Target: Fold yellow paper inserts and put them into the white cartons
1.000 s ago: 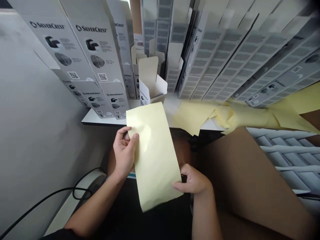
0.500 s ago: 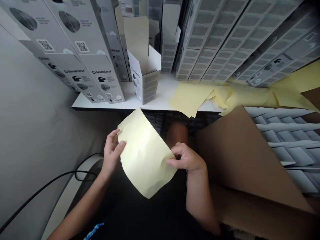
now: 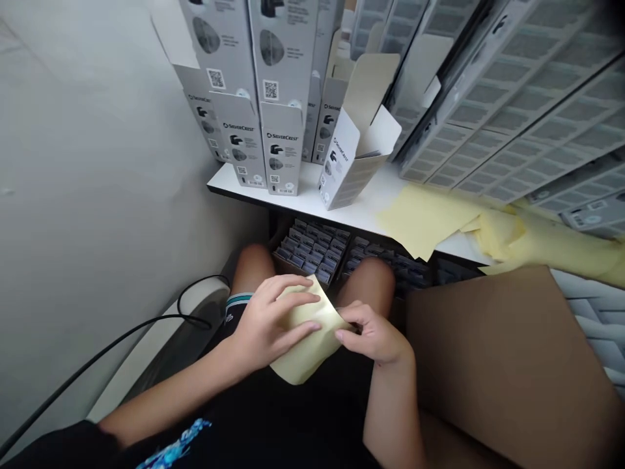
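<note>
A pale yellow sheet (image 3: pixel 305 355) is between my two hands above my lap, bent or curved over. My left hand (image 3: pixel 273 319) lies on its upper left face with the fingers spread. At the sheet's right edge, the thumb and fingers of my right hand (image 3: pixel 368 332) pinch it. An open-topped SilverCrest box (image 3: pixel 349 176) stands on the white shelf (image 3: pixel 312 185), its flaps up. More yellow paper (image 3: pixel 424 218) lies on the shelf to the right, partly hanging over the front edge.
Closed SilverCrest boxes (image 3: pixel 283 153) stand at the shelf's left end, with taller stacks of boxes (image 3: pixel 508 104) at the right. Below the shelf are cartons packed with small boxes (image 3: pixel 317 251). A large brown carton (image 3: pixel 488 352) is at the right; a black cable (image 3: pixel 112 348) runs at left.
My left hand has moved right from the sheet's left edge onto its face, and the sheet now looks smaller and bent over. My right hand keeps its pinch. The view has shifted left.
</note>
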Action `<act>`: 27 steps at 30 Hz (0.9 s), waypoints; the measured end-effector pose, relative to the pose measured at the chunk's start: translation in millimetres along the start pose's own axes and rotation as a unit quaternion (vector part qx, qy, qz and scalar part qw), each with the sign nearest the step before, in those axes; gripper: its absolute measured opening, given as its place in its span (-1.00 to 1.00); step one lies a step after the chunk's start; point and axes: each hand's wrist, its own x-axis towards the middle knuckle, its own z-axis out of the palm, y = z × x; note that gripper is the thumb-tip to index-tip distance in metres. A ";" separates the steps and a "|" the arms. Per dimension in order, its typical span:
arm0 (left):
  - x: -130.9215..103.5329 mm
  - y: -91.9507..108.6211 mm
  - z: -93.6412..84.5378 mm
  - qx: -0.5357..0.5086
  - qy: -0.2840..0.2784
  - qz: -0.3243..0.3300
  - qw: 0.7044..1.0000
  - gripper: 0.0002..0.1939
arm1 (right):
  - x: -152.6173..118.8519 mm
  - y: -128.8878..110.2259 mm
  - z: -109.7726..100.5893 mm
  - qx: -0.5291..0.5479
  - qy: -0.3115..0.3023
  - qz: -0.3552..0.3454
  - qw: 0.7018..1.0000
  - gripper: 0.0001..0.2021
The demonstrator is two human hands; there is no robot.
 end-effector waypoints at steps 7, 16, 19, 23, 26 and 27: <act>-2.8 -6.9 23.5 -0.103 -0.036 -0.060 0.992 -0.86 | 7.2 -7.9 8.5 -0.023 -0.018 -0.029 0.999 -0.91; 17.1 -33.4 -0.1 -0.104 -0.225 0.003 0.969 -0.61 | 4.8 1.4 0.5 -0.015 -0.024 -0.058 0.998 -0.87; 26.1 -38.1 -2.6 -0.149 -0.253 -0.012 0.956 -0.78 | 5.0 2.3 -1.8 -0.024 -0.021 -0.048 0.998 -0.83; 40.2 -35.4 -4.5 -0.164 -0.285 0.003 0.944 -0.76 | 7.3 -2.0 -2.0 -0.025 -0.004 -0.039 0.999 -0.84; 48.1 -32.5 -3.1 -0.146 -0.275 0.024 0.950 -0.77 | 9.2 -4.6 1.3 -0.061 0.048 -0.027 0.997 -0.77; 48.9 -32.2 -1.6 -0.136 -0.259 0.029 0.956 -0.76 | 9.6 -4.8 2.6 -0.060 0.058 -0.029 0.996 -0.75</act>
